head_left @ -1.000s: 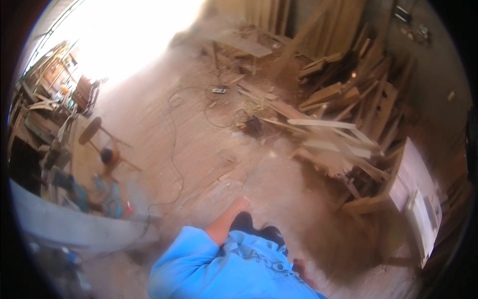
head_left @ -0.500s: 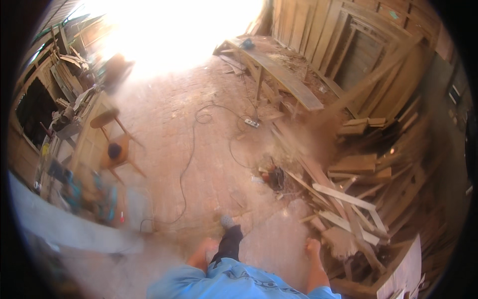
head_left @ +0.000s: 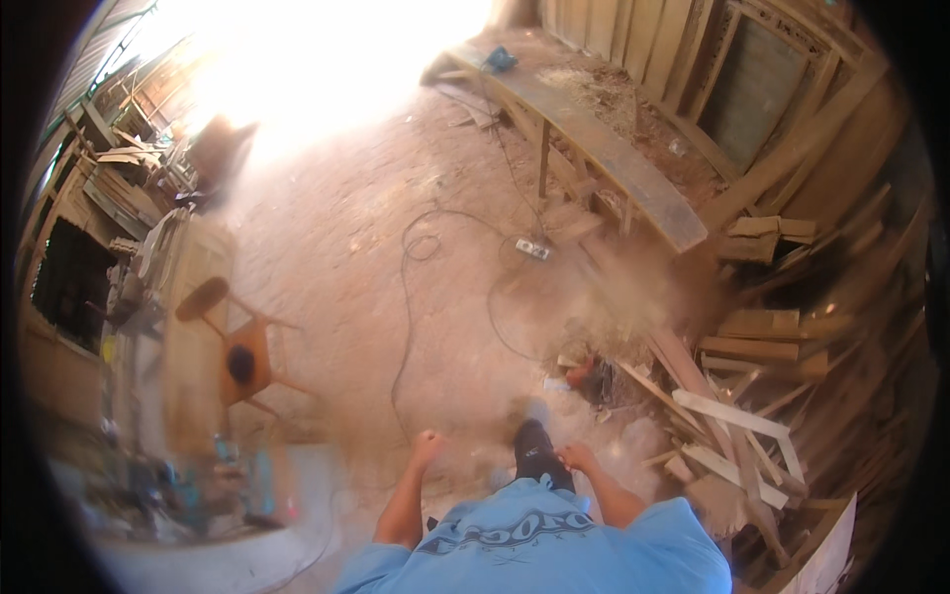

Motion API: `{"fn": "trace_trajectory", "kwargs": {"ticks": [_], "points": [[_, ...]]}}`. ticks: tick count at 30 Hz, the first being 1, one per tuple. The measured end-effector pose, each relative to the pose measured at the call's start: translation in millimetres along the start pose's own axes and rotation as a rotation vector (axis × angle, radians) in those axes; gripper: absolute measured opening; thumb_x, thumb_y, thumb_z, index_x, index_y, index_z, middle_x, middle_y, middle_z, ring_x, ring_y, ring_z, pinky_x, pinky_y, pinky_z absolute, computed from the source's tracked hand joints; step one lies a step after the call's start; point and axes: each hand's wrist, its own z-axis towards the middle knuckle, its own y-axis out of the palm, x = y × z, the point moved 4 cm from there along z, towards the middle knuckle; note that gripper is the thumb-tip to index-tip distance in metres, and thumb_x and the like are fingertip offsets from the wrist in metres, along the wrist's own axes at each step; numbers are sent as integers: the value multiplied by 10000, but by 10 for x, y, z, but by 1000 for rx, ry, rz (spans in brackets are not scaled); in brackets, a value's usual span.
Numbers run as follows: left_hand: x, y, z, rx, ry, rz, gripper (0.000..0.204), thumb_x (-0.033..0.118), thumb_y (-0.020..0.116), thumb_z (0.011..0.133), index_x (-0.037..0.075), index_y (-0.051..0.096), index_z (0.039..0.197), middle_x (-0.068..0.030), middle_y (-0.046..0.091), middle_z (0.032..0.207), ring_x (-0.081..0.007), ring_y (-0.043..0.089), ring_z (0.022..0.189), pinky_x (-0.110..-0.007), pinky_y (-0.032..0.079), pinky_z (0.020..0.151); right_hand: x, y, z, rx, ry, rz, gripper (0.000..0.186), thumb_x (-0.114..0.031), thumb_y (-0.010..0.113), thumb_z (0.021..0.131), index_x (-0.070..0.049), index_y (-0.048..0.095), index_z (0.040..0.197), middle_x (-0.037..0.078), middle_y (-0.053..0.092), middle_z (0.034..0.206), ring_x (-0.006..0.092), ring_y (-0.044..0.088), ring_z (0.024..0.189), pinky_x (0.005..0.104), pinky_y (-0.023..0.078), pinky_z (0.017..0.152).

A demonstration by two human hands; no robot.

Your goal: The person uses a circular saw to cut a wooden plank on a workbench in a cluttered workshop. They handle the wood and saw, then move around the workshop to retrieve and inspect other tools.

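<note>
My left hand (head_left: 428, 448) hangs in front of my body on the left, its fingers curled in and no object visible in it. On the other side, my right hand (head_left: 576, 456) is beside my dark trouser leg (head_left: 536, 457), also with curled fingers and nothing seen in it. Both hands are small and slightly soft in the picture. One foot (head_left: 535, 409) is stretched forward on the dusty floor (head_left: 346, 218). A dark cable (head_left: 405, 332) runs over the floor ahead of my left hand, leading to a white power strip (head_left: 532, 248).
Scrap planks (head_left: 737, 411) lie piled at the right, beside a blurred reddish tool (head_left: 591, 379). A long wooden bench (head_left: 618, 173) stands ahead right. At left are a wooden chair (head_left: 259, 361) and a pale surface (head_left: 237, 559). Strong light glares at the back.
The view has shifted so that the bench, cable and chair appear farther right. Both my hands show higher in the picture, and the forward foot has moved right in it.
</note>
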Motion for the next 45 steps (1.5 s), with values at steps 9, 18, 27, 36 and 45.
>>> {"fn": "trace_trajectory", "kwargs": {"ticks": [9, 18, 27, 36, 45], "points": [[-83, -539, 2307, -36, -518, 13, 197, 234, 634, 866, 71, 744, 861, -85, 704, 757, -242, 677, 647, -412, 498, 561, 309, -1634, 3027, -62, 53, -566, 391, -268, 680, 804, -173, 755, 1176, 131, 768, 960, 347, 740, 886, 488, 571, 722], [2307, -556, 5611, -384, 17, 262, 442, 440, 690, 913, 17, 755, 1023, -144, 728, 847, -243, 691, 667, -390, 531, 568, -988, -3626, 4970, 354, 206, 687, 400, -422, 663, 927, -32, 749, 913, 131, 739, 749, 281, 712, 661, 421, 537, 646], [3981, -410, 7696, -855, -253, 1166, 425, 410, 770, 875, -1, 754, 766, -80, 671, 644, -230, 649, 537, -428, 566, 506, -1684, -3458, 5215, 740, 808, 1177, 344, -340, 687, 944, 2, 725, 958, 88, 709, 749, 165, 671, 608, 342, 529, 562], [5188, 23, 8009, -1998, 411, 1009, 397, 369, 526, 1010, 48, 702, 856, -85, 660, 702, -206, 641, 647, -370, 520, 636, -1946, -3287, 5856, 845, 632, 1677, 310, -315, 679, 959, -6, 698, 943, 66, 683, 734, 159, 638, 565, 322, 512, 509], [4531, 2563, 9314, -1300, 66, 1161, 358, 387, 704, 967, 48, 697, 852, -8, 656, 698, -94, 597, 553, -286, 492, 537, -2267, -2358, 6804, 865, 930, 1834, 300, -290, 692, 970, 9, 676, 951, 106, 695, 783, 201, 688, 612, 336, 567, 520]]}}
